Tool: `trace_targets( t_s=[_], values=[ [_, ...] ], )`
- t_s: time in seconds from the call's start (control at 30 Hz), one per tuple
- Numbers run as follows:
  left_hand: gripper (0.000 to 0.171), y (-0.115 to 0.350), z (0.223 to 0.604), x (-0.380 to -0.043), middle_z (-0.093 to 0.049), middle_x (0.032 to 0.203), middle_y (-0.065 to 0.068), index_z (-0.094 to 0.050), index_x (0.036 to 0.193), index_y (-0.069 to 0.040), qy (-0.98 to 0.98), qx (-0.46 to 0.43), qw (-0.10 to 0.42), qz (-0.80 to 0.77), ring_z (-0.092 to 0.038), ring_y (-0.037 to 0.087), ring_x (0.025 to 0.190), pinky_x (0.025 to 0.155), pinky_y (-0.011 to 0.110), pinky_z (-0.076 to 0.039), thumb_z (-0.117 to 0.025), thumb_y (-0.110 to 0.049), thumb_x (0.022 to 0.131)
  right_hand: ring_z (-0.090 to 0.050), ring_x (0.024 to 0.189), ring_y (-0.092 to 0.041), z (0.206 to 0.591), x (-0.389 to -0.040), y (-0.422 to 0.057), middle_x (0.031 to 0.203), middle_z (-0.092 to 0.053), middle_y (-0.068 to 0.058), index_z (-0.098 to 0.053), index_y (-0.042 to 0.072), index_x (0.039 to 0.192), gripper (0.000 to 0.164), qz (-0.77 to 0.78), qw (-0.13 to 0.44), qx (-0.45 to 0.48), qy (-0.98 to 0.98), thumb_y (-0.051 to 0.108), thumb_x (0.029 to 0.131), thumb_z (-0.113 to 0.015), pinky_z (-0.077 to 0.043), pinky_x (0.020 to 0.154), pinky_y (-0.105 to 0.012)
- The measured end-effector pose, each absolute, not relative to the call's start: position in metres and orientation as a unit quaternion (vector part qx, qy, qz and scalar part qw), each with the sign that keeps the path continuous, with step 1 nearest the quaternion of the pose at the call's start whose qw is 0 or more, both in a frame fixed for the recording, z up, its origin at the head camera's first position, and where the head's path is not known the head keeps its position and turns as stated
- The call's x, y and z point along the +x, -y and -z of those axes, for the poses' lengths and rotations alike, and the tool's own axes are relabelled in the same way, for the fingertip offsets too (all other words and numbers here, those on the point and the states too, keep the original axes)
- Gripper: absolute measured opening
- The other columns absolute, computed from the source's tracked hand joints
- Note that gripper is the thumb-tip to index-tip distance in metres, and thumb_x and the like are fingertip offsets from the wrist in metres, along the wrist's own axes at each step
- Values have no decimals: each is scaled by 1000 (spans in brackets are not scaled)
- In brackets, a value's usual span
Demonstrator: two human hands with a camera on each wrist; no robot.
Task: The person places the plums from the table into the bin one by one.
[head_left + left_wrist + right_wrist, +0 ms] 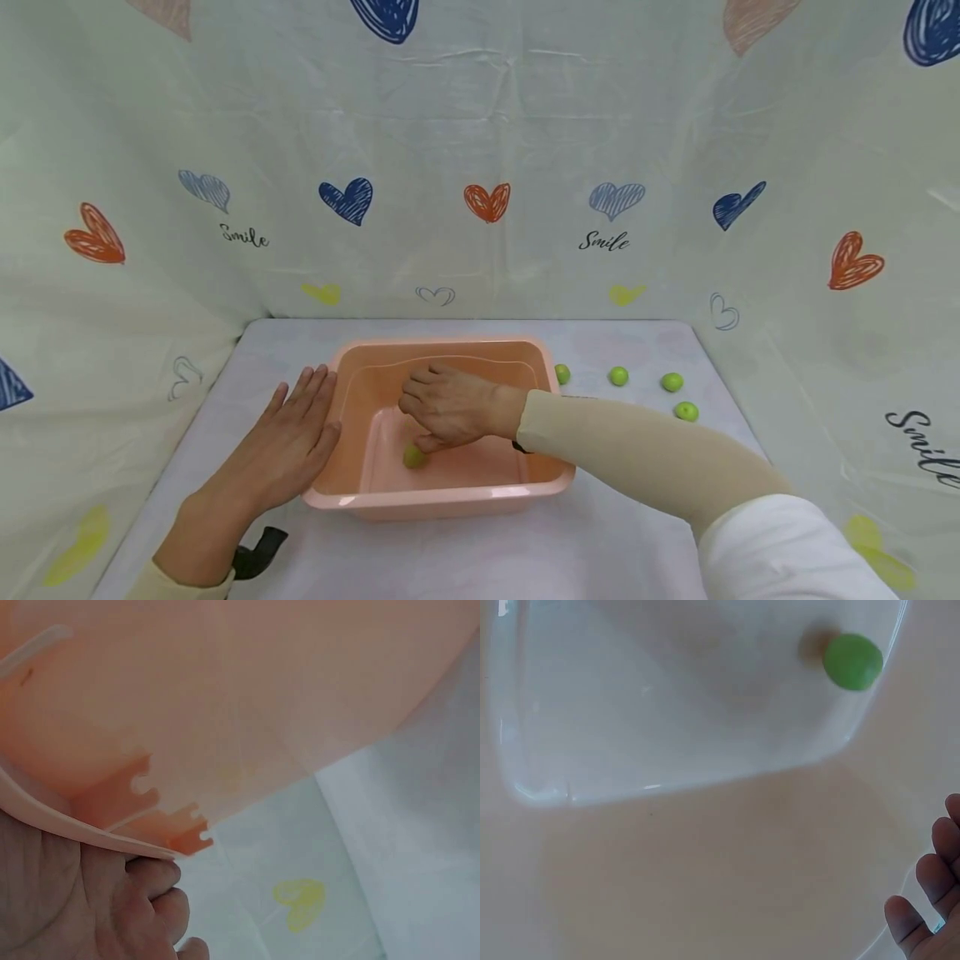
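A pink plastic basin (442,498) stands on the table. My left hand (281,450) lies with straight fingers against its left rim; in the left wrist view that hand's fingers (161,879) touch the rim from outside. Over the inside of the basin hangs my right hand (456,408), its fingers loosely bent with nothing visible in them. One small round green ball (413,456) sits on the basin floor, just below the right thumb in the head view. The right wrist view shows this green ball (853,661) apart from the fingers (937,877).
Several more green balls, such as one (618,376) and another (672,382), lie on the table (615,533) to the right of the basin. The right forearm crosses the basin's right rim. A curtain (487,125) with hearts surrounds the table.
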State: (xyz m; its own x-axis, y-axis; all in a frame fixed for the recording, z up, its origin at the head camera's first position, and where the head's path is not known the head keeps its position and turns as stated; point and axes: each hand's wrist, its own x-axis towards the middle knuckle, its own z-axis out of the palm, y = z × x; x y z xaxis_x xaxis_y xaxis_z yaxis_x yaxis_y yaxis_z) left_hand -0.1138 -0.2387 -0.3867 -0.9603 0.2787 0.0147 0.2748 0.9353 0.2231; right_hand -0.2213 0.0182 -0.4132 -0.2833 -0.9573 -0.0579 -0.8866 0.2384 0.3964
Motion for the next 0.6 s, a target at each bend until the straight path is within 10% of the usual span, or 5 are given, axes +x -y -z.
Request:
trace_targets(
  t_s=[0.6],
  values=[
    [70,236,390,-114,-18,171,31,-18,164,9,-982,136,20,-130,-17,49,160,127,67,-17,-42,-31,112,-57,109,-23,339,-244,-72,116,-67,-2,-67,10,122,37,-19,148,519,842,40,101,-67,-47,91,-39]
  ],
)
